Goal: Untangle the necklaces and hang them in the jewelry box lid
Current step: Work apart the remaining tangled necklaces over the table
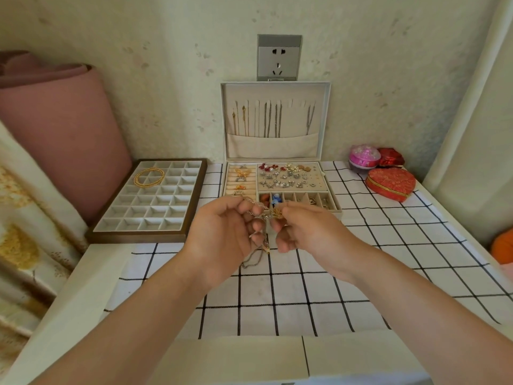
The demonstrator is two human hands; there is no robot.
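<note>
Both my hands are raised over the checked cloth just in front of the jewelry box (330,190). My left hand (224,234) and my right hand (308,232) pinch a tangled bunch of necklaces (270,215) between their fingertips. A gold pendant sits at the top of the tangle, and thin chain loops (254,259) hang down to the cloth. The box's upright lid (274,145) has several chains hanging from its hooks into a fabric pocket. Part of the tangle is hidden behind my fingers.
A compartment tray (111,229) holding a gold chain coil (149,177) lies at the left. A red heart-shaped box (390,183), a pink round container (363,157) and a small red box (391,157) sit at the right. A pink roll (55,120) leans at the far left.
</note>
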